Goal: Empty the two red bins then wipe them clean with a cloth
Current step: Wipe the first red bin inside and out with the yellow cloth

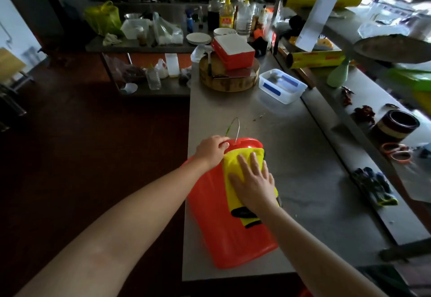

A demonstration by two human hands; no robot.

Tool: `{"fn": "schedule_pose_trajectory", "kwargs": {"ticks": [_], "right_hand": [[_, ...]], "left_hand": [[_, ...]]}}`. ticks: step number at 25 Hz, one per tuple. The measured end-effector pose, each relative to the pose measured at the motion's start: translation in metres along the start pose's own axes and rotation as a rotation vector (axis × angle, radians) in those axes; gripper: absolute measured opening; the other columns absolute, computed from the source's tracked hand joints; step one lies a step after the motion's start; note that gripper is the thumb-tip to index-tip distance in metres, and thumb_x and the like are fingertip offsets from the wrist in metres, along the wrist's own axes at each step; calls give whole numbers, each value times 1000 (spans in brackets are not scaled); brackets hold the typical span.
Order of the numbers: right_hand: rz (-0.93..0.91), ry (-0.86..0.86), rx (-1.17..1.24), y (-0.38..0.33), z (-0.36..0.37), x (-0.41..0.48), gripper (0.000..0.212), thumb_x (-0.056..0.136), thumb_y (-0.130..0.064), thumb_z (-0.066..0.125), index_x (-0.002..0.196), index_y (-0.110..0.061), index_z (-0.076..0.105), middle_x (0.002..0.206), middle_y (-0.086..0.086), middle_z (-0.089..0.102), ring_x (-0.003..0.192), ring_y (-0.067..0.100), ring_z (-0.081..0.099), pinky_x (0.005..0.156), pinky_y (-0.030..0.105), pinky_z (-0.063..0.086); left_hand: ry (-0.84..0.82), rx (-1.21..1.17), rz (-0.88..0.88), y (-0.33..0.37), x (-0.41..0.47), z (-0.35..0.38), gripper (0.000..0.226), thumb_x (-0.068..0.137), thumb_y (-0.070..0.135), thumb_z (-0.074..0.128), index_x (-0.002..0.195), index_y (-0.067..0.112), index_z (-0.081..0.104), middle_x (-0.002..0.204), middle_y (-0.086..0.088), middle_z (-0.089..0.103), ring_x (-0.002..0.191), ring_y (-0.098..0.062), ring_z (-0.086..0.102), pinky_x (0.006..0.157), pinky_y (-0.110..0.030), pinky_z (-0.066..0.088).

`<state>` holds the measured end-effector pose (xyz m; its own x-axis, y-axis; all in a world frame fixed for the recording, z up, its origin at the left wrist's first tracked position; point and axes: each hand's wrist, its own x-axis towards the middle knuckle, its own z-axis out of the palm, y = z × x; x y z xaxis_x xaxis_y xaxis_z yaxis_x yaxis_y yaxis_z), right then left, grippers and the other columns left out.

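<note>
Only the head view to go on here. A tall red plastic bin lies on its side at the near left corner of the grey steel counter, its thin wire bail handle sticking up at the far end. The left hand has its fingers curled over that far end, right by the handle, pinning the bin in place. The right hand lies flat with fingers spread, pressing a yellow cloth with black trim onto the bin's upturned side.

So I'd say we're in the wiping step, doing the outside of this bin. Can't tell if the inside is empty or clean, since the opening isn't showing.

A second red bin, rectangular with a white interior, sits tilted on the round wooden chopping block further along the counter, well apart from the hands. Looks empty from here.

Next move probably calls for rolling the bin to reach the unwiped sides while the left hand keeps it from sliding off the edge.
</note>
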<state>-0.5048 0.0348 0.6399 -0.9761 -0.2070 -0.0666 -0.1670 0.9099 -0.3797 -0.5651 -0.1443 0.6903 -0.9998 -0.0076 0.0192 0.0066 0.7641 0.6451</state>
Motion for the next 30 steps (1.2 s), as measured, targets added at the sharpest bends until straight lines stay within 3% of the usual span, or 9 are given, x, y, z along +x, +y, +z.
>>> {"fn": "schedule_pose_trajectory", "kwargs": {"ticks": [4, 9, 12, 15, 17, 20, 23, 27, 30], "right_hand": [[-275, 65, -227, -36, 24, -11, 70, 94, -80, 12, 156, -52, -1, 170, -6, -6, 154, 36, -18, 121, 64, -2], [-286, 45, -150, -16, 22, 8, 69, 88, -89, 16, 151, -63, 2, 168, -19, -9, 153, 21, -23, 123, 58, 4], [-135, 19, 36, 20, 10, 21, 67, 87, -87, 29, 149, -66, 12, 168, -20, 1, 157, 21, -1, 120, 49, 21], [129, -57, 536, 57, -4, 35, 66, 92, -67, 54, 152, -47, 36, 164, -9, 30, 150, 17, 30, 116, 37, 31], [234, -80, 708, 64, -8, 38, 63, 96, -58, 56, 153, -38, 39, 159, -4, 40, 145, 16, 38, 117, 35, 31], [229, -65, 472, 43, -6, 30, 67, 96, -69, 43, 157, -44, 26, 168, -6, 22, 152, 21, 24, 119, 45, 29], [39, 45, 51, 4, 12, -1, 74, 90, -82, 25, 156, -53, 10, 170, -9, -1, 156, 32, 0, 121, 56, 15], [-350, 105, -295, -34, 43, -44, 66, 96, -75, 26, 155, -46, 27, 171, -2, 3, 155, 38, -13, 120, 68, 6], [-434, 101, -313, -25, 40, -41, 65, 95, -75, 28, 154, -46, 31, 171, -6, 4, 156, 33, -13, 121, 67, 7]], "left_hand": [[56, -35, -11, -8, 2, -4, 27, 99, 23, 59, 121, 14, 70, 126, -7, 67, 118, -23, 60, 100, -27, 43], [28, -95, -50, -23, 1, -15, 26, 98, 25, 61, 120, 17, 71, 121, -3, 67, 110, -18, 62, 93, -24, 45], [25, -131, -66, -27, 0, -15, 24, 97, 25, 63, 118, 18, 72, 118, -1, 68, 103, -14, 61, 87, -20, 43], [14, -199, -118, -29, -1, -14, 23, 97, 27, 63, 118, 23, 72, 111, 4, 69, 99, -9, 61, 86, -20, 45], [9, -240, -155, -26, 1, -12, 20, 96, 28, 64, 114, 25, 73, 101, 8, 70, 95, -9, 63, 84, -21, 49], [11, -245, -186, -19, 9, -7, 16, 93, 26, 68, 108, 25, 75, 95, 7, 70, 92, -13, 66, 85, -27, 52], [15, -199, -178, -15, 16, -3, 16, 92, 27, 69, 106, 25, 75, 93, 6, 70, 92, -13, 66, 82, -25, 50], [11, -137, -166, -13, 20, 1, 15, 92, 31, 68, 106, 28, 74, 96, 6, 70, 94, -13, 65, 81, -23, 47], [14, -107, -150, -13, 21, 2, 18, 93, 31, 66, 110, 28, 73, 107, 1, 72, 99, -16, 64, 91, -29, 50]]}}
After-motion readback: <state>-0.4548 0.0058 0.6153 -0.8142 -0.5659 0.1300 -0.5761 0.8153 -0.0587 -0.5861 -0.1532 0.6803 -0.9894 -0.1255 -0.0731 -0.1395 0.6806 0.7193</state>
